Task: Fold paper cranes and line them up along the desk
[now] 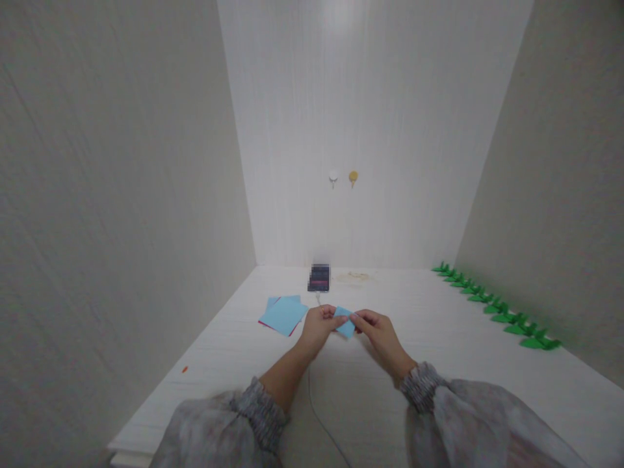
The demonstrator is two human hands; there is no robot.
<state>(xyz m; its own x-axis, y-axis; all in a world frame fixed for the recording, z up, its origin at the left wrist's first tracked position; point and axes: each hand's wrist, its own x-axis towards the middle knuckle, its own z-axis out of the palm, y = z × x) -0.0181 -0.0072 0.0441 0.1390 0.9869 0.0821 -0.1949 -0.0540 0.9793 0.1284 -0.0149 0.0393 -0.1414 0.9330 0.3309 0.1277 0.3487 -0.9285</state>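
Note:
A small piece of light blue paper [346, 327], which looks folded, is held up between both hands over the white table. My left hand [319, 325] pinches its left side, the thumb lying across the front. On the right side, my right hand [377, 326] grips the edge between thumb and fingers. The fingers behind the paper are partly hidden. Left of my left hand lies a loose stack of square paper sheets [283, 314], light blue on top with red edges showing beneath.
A phone [319, 277] rests near the back wall, with a pale cable [316, 416] running toward me under my arms. Several green folded paper pieces [497, 307] line the right wall. Two hooks, white [333, 176] and yellow [353, 176], are on the back wall. An orange scrap [184, 369] lies at left.

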